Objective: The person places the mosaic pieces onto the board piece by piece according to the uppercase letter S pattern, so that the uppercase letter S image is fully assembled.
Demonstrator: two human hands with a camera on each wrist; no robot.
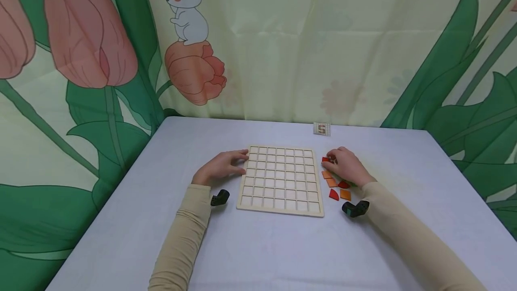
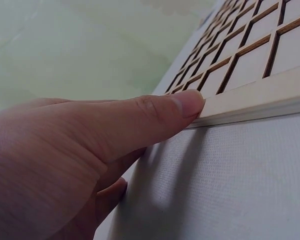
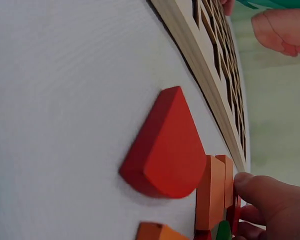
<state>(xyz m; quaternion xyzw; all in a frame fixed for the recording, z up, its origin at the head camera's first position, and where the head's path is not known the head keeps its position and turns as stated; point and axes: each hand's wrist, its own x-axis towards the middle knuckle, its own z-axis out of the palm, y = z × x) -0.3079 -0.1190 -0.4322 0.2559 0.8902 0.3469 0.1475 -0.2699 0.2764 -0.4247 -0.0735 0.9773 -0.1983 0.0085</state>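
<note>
A square wooden grid board (image 1: 278, 212) with bare cells lies flat on the table. My left hand (image 1: 222, 165) rests at its left side, fingers loosely extended; the left wrist view shows the thumb (image 2: 160, 112) touching the board's rim. Right of the board, my right hand (image 1: 349, 165) is over a group of small coloured pieces, thumb and fingertips around a red piece (image 1: 325, 159). Nearer me lie orange pieces (image 1: 331, 182) and a red quarter-round piece (image 1: 333, 194), which fills the middle of the right wrist view. Part of the group is hidden under the right hand.
A small printed card (image 1: 322, 129) lies near the table's back edge. Behind the white table (image 1: 258, 255) hangs a curtain (image 1: 274, 57) printed with tulips and a rabbit. Black wrist cameras (image 1: 220, 197) sit beside both cuffs.
</note>
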